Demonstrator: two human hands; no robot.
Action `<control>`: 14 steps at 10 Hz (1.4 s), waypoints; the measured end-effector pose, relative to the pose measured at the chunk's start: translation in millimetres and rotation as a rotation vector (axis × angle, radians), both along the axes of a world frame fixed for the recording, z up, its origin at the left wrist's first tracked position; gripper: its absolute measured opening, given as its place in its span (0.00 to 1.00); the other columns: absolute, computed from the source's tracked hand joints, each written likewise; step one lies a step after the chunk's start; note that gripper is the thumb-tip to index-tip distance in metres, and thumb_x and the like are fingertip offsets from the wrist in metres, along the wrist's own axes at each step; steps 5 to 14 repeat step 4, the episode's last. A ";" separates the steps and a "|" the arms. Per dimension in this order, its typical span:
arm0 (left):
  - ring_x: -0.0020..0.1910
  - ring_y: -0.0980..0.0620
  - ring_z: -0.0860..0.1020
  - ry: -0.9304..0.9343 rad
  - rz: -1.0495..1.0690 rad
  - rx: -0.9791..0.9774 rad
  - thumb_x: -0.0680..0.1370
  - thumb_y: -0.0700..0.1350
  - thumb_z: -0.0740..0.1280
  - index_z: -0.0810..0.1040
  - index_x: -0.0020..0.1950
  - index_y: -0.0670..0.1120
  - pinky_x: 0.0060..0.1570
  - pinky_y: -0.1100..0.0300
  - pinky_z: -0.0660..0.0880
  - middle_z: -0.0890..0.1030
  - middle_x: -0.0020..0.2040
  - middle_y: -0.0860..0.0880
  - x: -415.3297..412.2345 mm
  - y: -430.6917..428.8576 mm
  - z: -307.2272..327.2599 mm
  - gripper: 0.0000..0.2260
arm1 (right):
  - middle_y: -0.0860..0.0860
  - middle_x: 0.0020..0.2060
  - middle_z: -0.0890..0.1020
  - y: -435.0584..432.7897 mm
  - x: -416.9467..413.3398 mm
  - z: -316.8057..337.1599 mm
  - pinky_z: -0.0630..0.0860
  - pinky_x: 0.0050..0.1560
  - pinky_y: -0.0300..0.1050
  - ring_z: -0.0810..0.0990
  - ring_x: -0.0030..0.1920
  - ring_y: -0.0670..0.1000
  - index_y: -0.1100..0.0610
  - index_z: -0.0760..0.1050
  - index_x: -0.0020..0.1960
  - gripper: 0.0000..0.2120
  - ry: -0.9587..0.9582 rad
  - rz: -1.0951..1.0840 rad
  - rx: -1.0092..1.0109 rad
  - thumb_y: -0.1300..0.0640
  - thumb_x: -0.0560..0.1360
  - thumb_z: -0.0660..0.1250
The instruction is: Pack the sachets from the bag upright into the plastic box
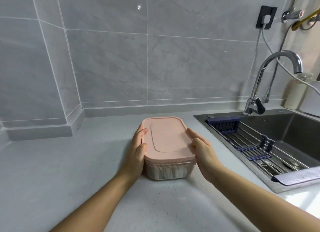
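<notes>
The plastic box (149, 171) stood on the grey countertop (69, 171), just left of the steel sink (285, 128), with its pink lid (166, 140) sitting on top. Through the clear wall below the lid, pale sachets (167, 173) showed standing on end in a tight row. No bag was in view.

The left hand (136, 150) clasped the box's left side, thumb and fingertip hooked over the lid's rim. The right hand (202, 148) held the opposite side the same way, fingers laid along the rim and thumb bearing on its edge. So both hands were grasping the box between them, neither released nor clenched on nothing.

By the look of it, the packing itself was done and the step in hand was closing or settling the lidded box. Whether the lid was fully snapped down could not be told. The next move would likely call for even pressure round the rim, corners included, keeping the box flat so the sachets did not topple, then letting go
</notes>
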State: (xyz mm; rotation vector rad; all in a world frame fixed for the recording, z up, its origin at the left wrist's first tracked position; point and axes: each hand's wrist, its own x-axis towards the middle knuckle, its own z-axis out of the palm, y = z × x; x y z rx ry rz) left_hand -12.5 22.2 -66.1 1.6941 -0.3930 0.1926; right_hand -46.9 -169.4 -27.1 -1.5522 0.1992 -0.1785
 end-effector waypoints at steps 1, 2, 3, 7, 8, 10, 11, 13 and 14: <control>0.72 0.65 0.56 -0.008 0.047 -0.050 0.71 0.48 0.52 0.62 0.73 0.50 0.71 0.67 0.55 0.58 0.76 0.58 -0.7 1.6 0.9 0.29 | 0.43 0.55 0.78 10.3 2.0 1.8 0.64 0.32 0.43 0.71 0.37 0.50 0.51 0.69 0.72 0.26 0.002 -0.014 0.046 0.65 0.77 0.51; 0.70 0.66 0.57 0.005 0.069 -0.118 0.70 0.46 0.52 0.62 0.75 0.47 0.58 0.80 0.58 0.59 0.75 0.57 4.2 9.8 2.3 0.31 | 0.45 0.52 0.79 25.2 5.6 6.2 0.64 0.32 0.42 0.71 0.37 0.49 0.51 0.70 0.71 0.25 0.007 0.000 0.073 0.65 0.77 0.51; 0.69 0.67 0.59 -0.005 0.053 -0.126 0.69 0.46 0.52 0.63 0.74 0.46 0.57 0.80 0.59 0.61 0.73 0.58 8.4 14.9 1.8 0.32 | 0.45 0.51 0.78 27.6 6.9 6.4 0.64 0.29 0.39 0.70 0.34 0.47 0.51 0.69 0.71 0.24 0.016 0.022 0.003 0.65 0.78 0.51; 0.70 0.65 0.59 -0.030 0.088 -0.118 0.69 0.46 0.53 0.65 0.73 0.45 0.68 0.68 0.57 0.62 0.73 0.57 6.9 15.8 1.8 0.31 | 0.49 0.68 0.72 22.3 -0.3 14.8 0.70 0.44 0.36 0.74 0.54 0.46 0.52 0.65 0.74 0.23 -0.048 0.066 -0.124 0.61 0.80 0.53; 0.70 0.65 0.59 -0.030 0.088 -0.118 0.69 0.46 0.53 0.65 0.73 0.45 0.68 0.68 0.57 0.62 0.73 0.57 6.9 15.8 1.8 0.31 | 0.49 0.68 0.72 22.3 -0.3 14.8 0.70 0.44 0.36 0.74 0.54 0.46 0.52 0.65 0.74 0.23 -0.048 0.066 -0.124 0.61 0.80 0.53; 0.70 0.65 0.59 -0.030 0.088 -0.118 0.69 0.46 0.53 0.65 0.73 0.45 0.68 0.68 0.57 0.62 0.73 0.57 6.9 15.8 1.8 0.31 | 0.49 0.68 0.72 22.3 -0.3 14.8 0.70 0.44 0.36 0.74 0.54 0.46 0.52 0.65 0.74 0.23 -0.048 0.066 -0.124 0.61 0.80 0.53; 0.70 0.65 0.59 -0.030 0.088 -0.118 0.69 0.46 0.53 0.65 0.73 0.45 0.68 0.68 0.57 0.62 0.73 0.57 6.9 15.8 1.8 0.31 | 0.49 0.68 0.72 22.3 -0.3 14.8 0.70 0.44 0.36 0.74 0.54 0.46 0.52 0.65 0.74 0.23 -0.048 0.066 -0.124 0.61 0.80 0.53; 0.70 0.65 0.59 -0.030 0.088 -0.118 0.69 0.46 0.53 0.65 0.73 0.45 0.68 0.68 0.57 0.62 0.73 0.57 6.9 15.8 1.8 0.31 | 0.49 0.68 0.72 22.3 -0.3 14.8 0.70 0.44 0.36 0.74 0.54 0.46 0.52 0.65 0.74 0.23 -0.048 0.066 -0.124 0.61 0.80 0.53; 0.70 0.65 0.59 -0.030 0.088 -0.118 0.69 0.46 0.53 0.65 0.73 0.45 0.68 0.68 0.57 0.62 0.73 0.57 6.9 15.8 1.8 0.31 | 0.49 0.68 0.72 22.3 -0.3 14.8 0.70 0.44 0.36 0.74 0.54 0.46 0.52 0.65 0.74 0.23 -0.048 0.066 -0.124 0.61 0.80 0.53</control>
